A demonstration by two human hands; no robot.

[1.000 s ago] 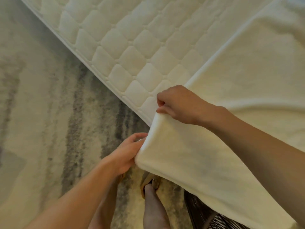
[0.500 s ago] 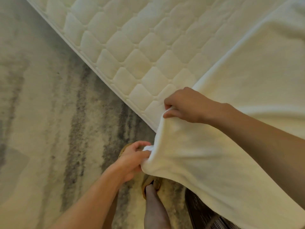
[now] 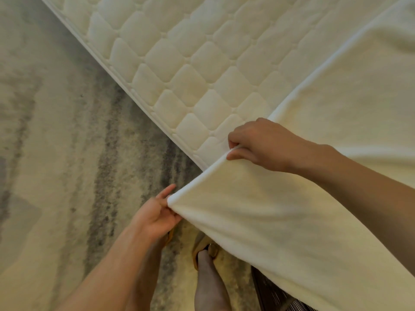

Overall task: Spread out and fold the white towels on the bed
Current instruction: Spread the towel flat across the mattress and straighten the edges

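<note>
Towel: a large white towel (image 3: pixel 314 198) covers the right side of the mattress (image 3: pixel 179 63). Its near part hangs off the mattress edge towards the person. A raised hem runs along its left side from the far right down to the near corner.
Left hand: the left hand (image 3: pixel 155 217) holds the towel's near corner, off the bed and above the rug. The fingers (image 3: pixel 165 194) are closed on the cloth, with the corner pinched against the thumb and one finger lying straighter along the hem.
Right hand: the right hand (image 3: pixel 262 145) is further up the same hem, over the mattress close to its edge. Thumb and curled fingers pinch the hem between them, knuckles up.
Between the hands: the hem runs in a straight, taut line from one grip to the other. The cloth below it slopes smoothly down and to the right.
Mattress: quilted in a diamond pattern, cream-white, with piped edging. Its bare part lies left of and beyond the towel.
Floor: a pale rug (image 3: pixel 56 153) with grey streaks lies beside the bed.
Feet: a bare leg ends in a tan slipper (image 3: pixel 202 245) on the rug, just below the towel's corner. The other foot is mostly hidden behind the left forearm.
Bottom right: something dark and striped (image 3: pixel 276 297) shows under the hanging towel. I cannot tell what it is.
</note>
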